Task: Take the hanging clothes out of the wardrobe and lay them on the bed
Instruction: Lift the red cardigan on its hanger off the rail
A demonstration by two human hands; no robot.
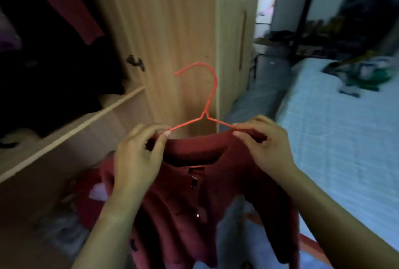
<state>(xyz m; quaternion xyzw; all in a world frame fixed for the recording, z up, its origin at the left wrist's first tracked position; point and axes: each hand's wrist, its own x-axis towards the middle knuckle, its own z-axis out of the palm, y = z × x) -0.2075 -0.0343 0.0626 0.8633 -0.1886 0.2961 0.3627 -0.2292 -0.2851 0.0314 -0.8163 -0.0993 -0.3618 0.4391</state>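
Observation:
A dark red buttoned garment (194,199) hangs on a thin red wire hanger (208,95) in front of me, clear of the wardrobe. My left hand (138,156) pinches the garment's left shoulder where the hanger arm enters it. My right hand (265,145) pinches the right shoulder the same way. The hanger's hook points up and left, free of any rail. The open wardrobe (54,52) is at the left, with dark clothes and a red piece still hanging inside. The bed (345,139) with a pale blue sheet lies at the right.
A light wooden wardrobe door (172,31) stands straight ahead, behind the hanger. A wooden shelf edge (71,132) runs across the wardrobe. Green and dark clothes (367,72) lie at the bed's far end. A narrow floor strip separates wardrobe and bed.

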